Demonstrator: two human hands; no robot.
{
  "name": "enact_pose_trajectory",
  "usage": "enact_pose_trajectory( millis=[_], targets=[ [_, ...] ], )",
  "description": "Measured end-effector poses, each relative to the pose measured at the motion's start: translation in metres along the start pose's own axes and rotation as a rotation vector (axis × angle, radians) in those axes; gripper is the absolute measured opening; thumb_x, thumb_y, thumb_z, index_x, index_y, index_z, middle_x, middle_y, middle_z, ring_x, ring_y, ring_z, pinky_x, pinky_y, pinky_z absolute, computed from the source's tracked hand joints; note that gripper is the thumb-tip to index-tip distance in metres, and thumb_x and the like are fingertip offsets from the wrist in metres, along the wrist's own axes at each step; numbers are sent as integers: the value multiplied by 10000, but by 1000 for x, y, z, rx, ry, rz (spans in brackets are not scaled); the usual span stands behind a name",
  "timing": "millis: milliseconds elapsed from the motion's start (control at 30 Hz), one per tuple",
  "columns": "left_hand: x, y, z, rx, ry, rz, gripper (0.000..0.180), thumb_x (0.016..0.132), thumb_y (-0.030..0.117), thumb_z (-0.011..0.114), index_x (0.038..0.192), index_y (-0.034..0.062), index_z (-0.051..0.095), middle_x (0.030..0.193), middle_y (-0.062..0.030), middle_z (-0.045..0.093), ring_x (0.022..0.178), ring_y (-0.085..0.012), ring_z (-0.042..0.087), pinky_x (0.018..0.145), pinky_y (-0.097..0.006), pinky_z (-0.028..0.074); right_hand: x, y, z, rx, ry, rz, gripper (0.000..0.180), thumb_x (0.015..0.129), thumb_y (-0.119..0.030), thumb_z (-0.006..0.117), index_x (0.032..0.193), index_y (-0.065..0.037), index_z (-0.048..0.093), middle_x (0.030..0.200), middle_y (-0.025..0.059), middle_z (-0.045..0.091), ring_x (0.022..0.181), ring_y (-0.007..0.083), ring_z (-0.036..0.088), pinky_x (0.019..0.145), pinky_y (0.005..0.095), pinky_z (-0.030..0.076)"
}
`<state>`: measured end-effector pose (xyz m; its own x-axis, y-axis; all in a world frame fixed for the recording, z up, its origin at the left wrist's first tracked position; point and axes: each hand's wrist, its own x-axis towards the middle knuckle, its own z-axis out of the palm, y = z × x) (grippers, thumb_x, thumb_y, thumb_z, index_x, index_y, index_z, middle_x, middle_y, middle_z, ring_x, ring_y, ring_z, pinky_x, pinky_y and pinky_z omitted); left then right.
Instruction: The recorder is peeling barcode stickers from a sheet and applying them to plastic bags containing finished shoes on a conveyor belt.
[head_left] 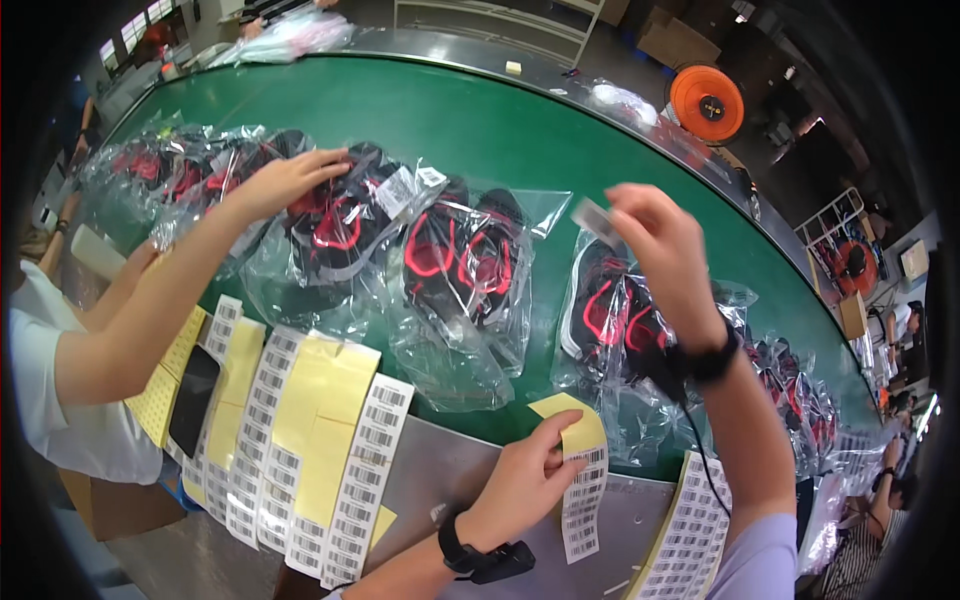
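Observation:
My left hand [522, 478], a black band on its wrist, pinches a strip of barcode stickers [584, 505] whose upper part is bare yellow backing. It is over the near edge of the green conveyor belt [440, 105]. My right hand [665, 245], slightly blurred, grips a small white barcode sticker [597, 221] between thumb and fingers. Right below the sticker is a pair of black shoes with red trim in a clear bag [603, 312]; whether it touches the bag, I cannot tell. Another bagged pair of shoes [460, 262] sits left of it.
At the left, a co-worker's hand [290, 183] reaches onto a labelled bagged pair [340, 225]. Several barcode sheets [365, 480] overlap along the near metal edge, with a sheet stack [683, 530] by my right arm. More bagged shoes [795, 395] lie at the right. An orange fan [707, 103] stands beyond.

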<state>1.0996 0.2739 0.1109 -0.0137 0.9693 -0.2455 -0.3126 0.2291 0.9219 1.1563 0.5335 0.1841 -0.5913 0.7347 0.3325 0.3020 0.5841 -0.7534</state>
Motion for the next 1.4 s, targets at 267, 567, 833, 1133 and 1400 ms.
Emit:
enact_pose_trajectory(
  millis=[267,567,833,1133,1400],
  targets=[
    [0,6,1,-39,28,-30,542,905,53,687,1401,18,472,819,-37,608,760,-50,629,668,-230,483,112,108,39,-140,-428,495,109,836,-132,739,856,-38,688,815,33,660,762,139,562,686,274,421],
    [0,10,2,-47,-2,-22,541,911,25,677,1408,14,463,800,-22,574,715,-44,579,654,-217,462,119,126,69,-367,-511,561,129,779,-69,693,856,25,653,854,187,700,878,275,705,778,420,557],
    [0,17,-3,73,-49,-34,539,931,61,649,1421,21,428,916,-157,739,805,-162,715,737,-278,527,55,102,-22,-524,-237,215,423,793,-37,632,1211,10,582,1103,225,675,1002,381,657,864,404,525],
    [0,-2,16,-139,-14,34,570,926,19,661,1442,15,420,935,-108,717,854,-98,681,720,-234,515,-173,118,2,-182,274,364,525,1000,-160,515,1480,11,387,1485,234,445,1390,344,422,1149,398,322],
    [-3,-2,-3,-49,223,121,402,908,-72,640,1298,-13,557,952,-72,710,820,-68,646,693,-193,482,-111,108,68,139,216,416,530,988,-220,586,1428,34,436,1379,220,548,1261,293,544,1046,374,423]
  ],
)
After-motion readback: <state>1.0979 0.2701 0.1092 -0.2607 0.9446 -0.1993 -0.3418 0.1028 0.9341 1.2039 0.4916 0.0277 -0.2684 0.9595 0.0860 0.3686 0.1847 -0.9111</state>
